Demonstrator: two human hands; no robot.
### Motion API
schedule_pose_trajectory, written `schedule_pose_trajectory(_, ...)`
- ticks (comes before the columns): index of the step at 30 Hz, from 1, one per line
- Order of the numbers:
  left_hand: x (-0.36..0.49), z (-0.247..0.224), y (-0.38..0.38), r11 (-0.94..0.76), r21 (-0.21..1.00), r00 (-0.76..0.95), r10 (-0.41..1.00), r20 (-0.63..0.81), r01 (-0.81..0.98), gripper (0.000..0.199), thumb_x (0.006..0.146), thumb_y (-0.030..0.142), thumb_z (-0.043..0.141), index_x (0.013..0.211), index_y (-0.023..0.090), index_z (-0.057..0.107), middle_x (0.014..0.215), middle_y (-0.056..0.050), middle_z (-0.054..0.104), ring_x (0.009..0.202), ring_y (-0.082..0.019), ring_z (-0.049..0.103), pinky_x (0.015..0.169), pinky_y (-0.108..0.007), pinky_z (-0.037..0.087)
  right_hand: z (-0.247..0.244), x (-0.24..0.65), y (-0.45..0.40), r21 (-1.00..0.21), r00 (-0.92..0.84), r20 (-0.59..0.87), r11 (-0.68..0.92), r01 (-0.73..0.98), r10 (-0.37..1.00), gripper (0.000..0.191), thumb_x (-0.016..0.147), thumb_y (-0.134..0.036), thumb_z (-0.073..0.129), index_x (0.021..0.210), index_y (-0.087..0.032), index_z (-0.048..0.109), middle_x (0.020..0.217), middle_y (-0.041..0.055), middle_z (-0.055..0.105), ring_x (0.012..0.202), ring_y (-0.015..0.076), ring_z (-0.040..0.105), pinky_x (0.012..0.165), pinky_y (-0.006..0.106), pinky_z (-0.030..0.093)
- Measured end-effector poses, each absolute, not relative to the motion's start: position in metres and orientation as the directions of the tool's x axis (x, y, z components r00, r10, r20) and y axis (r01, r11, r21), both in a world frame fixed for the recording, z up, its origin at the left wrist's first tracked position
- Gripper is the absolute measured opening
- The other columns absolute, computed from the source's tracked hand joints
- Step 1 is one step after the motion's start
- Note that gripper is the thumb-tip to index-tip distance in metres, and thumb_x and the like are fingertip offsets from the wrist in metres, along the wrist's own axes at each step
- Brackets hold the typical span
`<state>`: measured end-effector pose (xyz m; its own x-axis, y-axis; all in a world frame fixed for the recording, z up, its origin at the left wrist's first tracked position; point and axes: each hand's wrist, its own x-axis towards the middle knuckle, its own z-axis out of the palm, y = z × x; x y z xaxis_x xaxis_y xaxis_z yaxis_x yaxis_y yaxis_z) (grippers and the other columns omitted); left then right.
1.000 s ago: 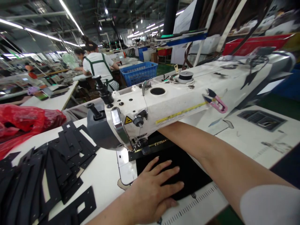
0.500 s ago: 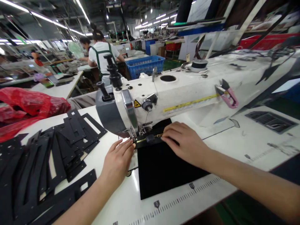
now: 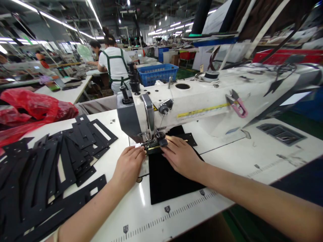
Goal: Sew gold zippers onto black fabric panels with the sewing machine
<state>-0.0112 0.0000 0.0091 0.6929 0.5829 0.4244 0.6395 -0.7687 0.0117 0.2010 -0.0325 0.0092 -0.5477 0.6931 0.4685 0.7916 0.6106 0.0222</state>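
A white sewing machine (image 3: 199,97) stands over a black fabric panel (image 3: 166,181). Under its presser foot lies a zipper (image 3: 153,147) with gold teeth, set in a black strip. My left hand (image 3: 130,164) is left of the foot, fingers together and closed at the zipper's left end; its thumb is hidden. Lying over the panel and zipper right of the foot is my right hand (image 3: 183,156), fingers stretched out and pressing down. Beyond its fingers shows the strip's right end (image 3: 191,138). A small dark block by the foot touches the right fingertips.
Black cut pieces with slots (image 3: 63,164) are heaped on the table at left, beside a red plastic bag (image 3: 37,107). Pink-handled thread snips (image 3: 238,104) rest against the machine arm. A blue basket (image 3: 158,74) and a person (image 3: 114,64) are behind. A ruler scale (image 3: 185,204) runs along the front edge.
My right hand has moved left from the zipper's right end, going from a pinch to fingers laid flat near the foot. My left hand stays at the left end. The view has shifted slightly.
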Motion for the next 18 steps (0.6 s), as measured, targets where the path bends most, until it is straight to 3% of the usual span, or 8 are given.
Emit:
schedule_pose_trajectory(2, -0.01, 0.013, 0.003, -0.738, 0.055, 0.653, 0.627, 0.425, 0.673, 0.018, 0.087, 0.012, 0.043, 0.087, 0.013, 0.061, 0.087, -0.008, 0.069, 0.08, -0.022, 0.063, 0.076, -0.037, 0.047, 0.015, 0.191, -0.046, -0.002, -0.574, 0.46, 0.647, 0.762, 0.678, 0.021, 0.091, -0.019, 0.043, 0.094, -0.011, 0.063, 0.089, 0.0092, 0.064, 0.082, 0.0226, 0.058, 0.073, 0.036, 0.044)
schedule_pose_trajectory(4, -0.01, 0.016, 0.005, -0.7, 0.086, 0.608, 0.668, 0.429, 0.709, 0.017, 0.087, 0.014, 0.043, 0.084, 0.014, 0.06, 0.077, -0.006, 0.068, 0.071, -0.021, 0.063, 0.069, -0.034, 0.047, 0.016, 0.18, -0.05, -0.072, -0.549, 0.366, 0.611, 0.788, 0.751, 0.021, 0.091, -0.023, 0.045, 0.097, -0.012, 0.062, 0.079, 0.0066, 0.064, 0.069, 0.0197, 0.058, 0.063, 0.033, 0.043)
schedule_pose_trajectory(8, -0.01, 0.017, 0.008, -0.652, 0.122, 0.553, 0.715, 0.429, 0.749, 0.018, 0.088, 0.017, 0.044, 0.081, 0.015, 0.06, 0.069, -0.004, 0.065, 0.064, -0.02, 0.06, 0.063, -0.032, 0.046, 0.013, 0.168, -0.036, -0.145, -0.443, 0.221, 0.479, 0.866, 0.869, 0.033, 0.09, -0.03, 0.049, 0.114, -0.008, 0.054, 0.082, 0.0098, 0.066, 0.069, 0.0214, 0.062, 0.059, 0.03, 0.042)
schedule_pose_trajectory(13, -0.012, 0.012, 0.005, -0.689, 0.119, 0.589, 0.685, 0.428, 0.715, 0.015, 0.087, 0.015, 0.046, 0.086, 0.016, 0.06, 0.078, -0.004, 0.067, 0.072, -0.02, 0.061, 0.068, -0.032, 0.046, 0.007, 0.171, -0.022, -0.142, -0.542, 0.227, 0.578, 0.804, 0.809, 0.03, 0.089, -0.032, 0.05, 0.112, -0.014, 0.056, 0.093, 0.0076, 0.067, 0.077, 0.0202, 0.063, 0.062, 0.028, 0.042)
schedule_pose_trajectory(18, -0.012, 0.006, -0.003, -0.754, 0.057, 0.666, 0.611, 0.427, 0.655, 0.016, 0.085, 0.012, 0.047, 0.091, 0.014, 0.062, 0.097, -0.009, 0.066, 0.086, -0.023, 0.059, 0.077, -0.038, 0.044, 0.007, 0.177, -0.027, -0.12, -0.61, 0.252, 0.65, 0.75, 0.751, 0.026, 0.088, -0.028, 0.051, 0.107, -0.012, 0.059, 0.085, 0.0059, 0.067, 0.073, 0.0189, 0.061, 0.061, 0.029, 0.041)
